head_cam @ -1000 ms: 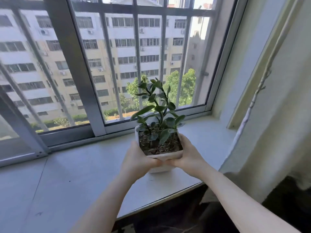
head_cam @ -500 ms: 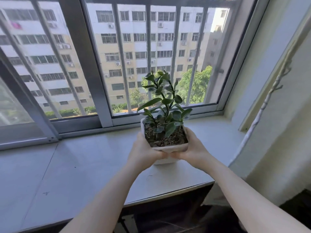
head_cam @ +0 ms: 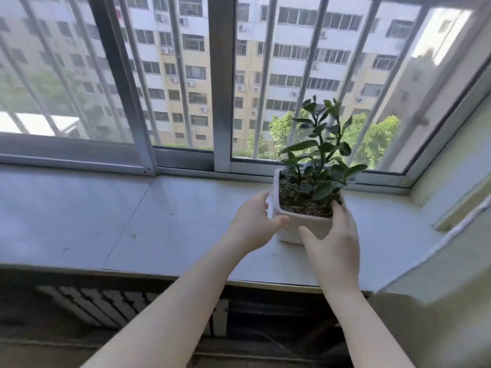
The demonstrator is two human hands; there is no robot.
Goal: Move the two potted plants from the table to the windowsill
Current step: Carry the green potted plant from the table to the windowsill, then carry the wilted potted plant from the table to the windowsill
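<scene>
so the potted plant (head_cam: pixel 308 203), white squarish pot with dark soil and glossy green leaves, sits on the windowsill (head_cam: pixel 164 216) with both hands around it. the left hand (head_cam: pixel 252 221) cups the pot's left side, thumb touching the front corner, fingers curled loosely by the wall. the right hand (head_cam: pixel 332 237) wraps the front right corner, fingers up at the rim, thumb across the front face. both look in contact with the pot, but can't tell how firmly. the sill is a pale grey slab with a seam running off to the left of the grip, plus a few small dark marks. just beyond the grip is the metal window frame (head_cam: pixel 220 83) with bars, apartment blocks and trees outside. below the hands, under the sill edge, a radiator (head_cam: pixel 101 306) in shadow. to the right, a pale curtain (head_cam: pixel 438 301).
</scene>
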